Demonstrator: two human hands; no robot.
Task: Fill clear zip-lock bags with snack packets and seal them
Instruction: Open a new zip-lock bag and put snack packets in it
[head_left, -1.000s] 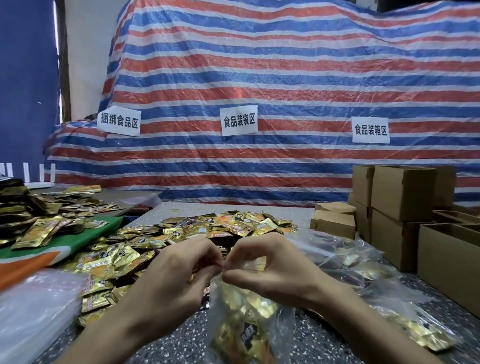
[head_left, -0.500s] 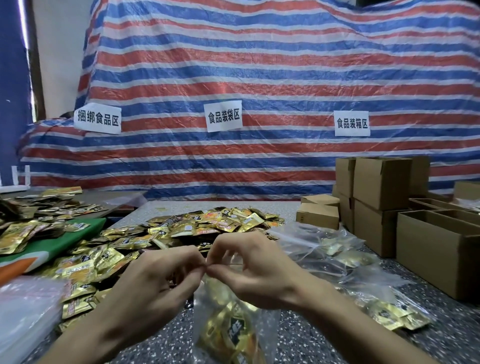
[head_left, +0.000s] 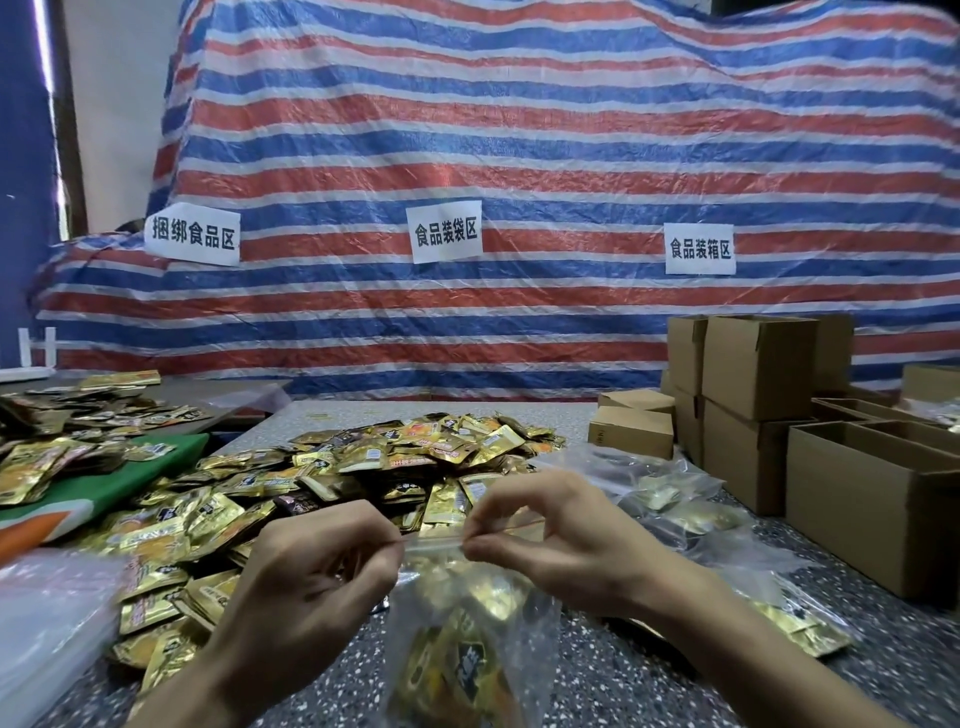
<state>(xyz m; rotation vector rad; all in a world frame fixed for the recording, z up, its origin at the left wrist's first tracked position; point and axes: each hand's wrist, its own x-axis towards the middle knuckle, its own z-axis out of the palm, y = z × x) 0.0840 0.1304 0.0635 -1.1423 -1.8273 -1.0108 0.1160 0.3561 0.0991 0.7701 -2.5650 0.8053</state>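
Tarp (head_left: 519, 130): red, blue and white horizontal stripes.
Signs (head_left: 445, 232): white paper, black characters.
Snack packets (head_left: 363, 467): shiny gold, some with orange or black patches.
Zip-lock bag (head_left: 467, 649): clear plastic, gold and black showing through.
Boxes (head_left: 758, 364): plain brown cardboard.
Table (head_left: 649, 670): dark grey, white and black speckles.
Mat (head_left: 119, 478) at left: green, white band, orange corner.
Wall (head_left: 21, 156) at far left: dark blue.
Filled bags (head_left: 691, 514) at right: clear, gold inside.

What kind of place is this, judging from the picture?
Probably a small food-packing workshop: paper zone signs on a striped tarp, a heap of snack packets, and stacked cartons.
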